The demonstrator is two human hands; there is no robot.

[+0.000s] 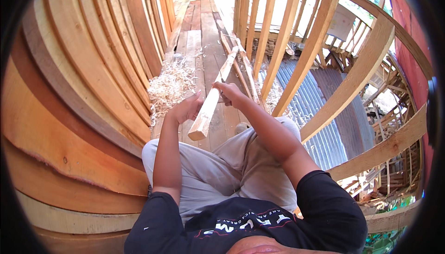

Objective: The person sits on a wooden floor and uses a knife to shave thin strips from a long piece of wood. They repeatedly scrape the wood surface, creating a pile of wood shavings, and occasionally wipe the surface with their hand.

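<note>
Head view: a person in a black short-sleeved shirt (278,224) and light grey trousers (199,170) sits with bent legs on a brown wooden plank floor (211,31). A long, pale, roughly squared wooden pole (212,106) slants in front of the body, its blunt near end just beyond the lap and its narrower far end pointing away along the floor. The right hand (227,92) is closed on the pole about midway along its length, forefinger side laid over the upper face. The left hand (187,108) is at the pole's left side, nearer the blunt end, partly open, thumb raised and fingers loosely bent; whether it touches the wood cannot be told. Two thin wooden sticks (251,78) lie on the floor beyond the right hand, close to the pole's far portion. A heap of curled pale wood shavings (169,87) lies to the left, between the pole and a row of upright orange-brown boards (88,36). On the right stands a slatted wooden railing (311,45); grey corrugated metal sheets (308,110) are visible below, through its gaps.
</note>
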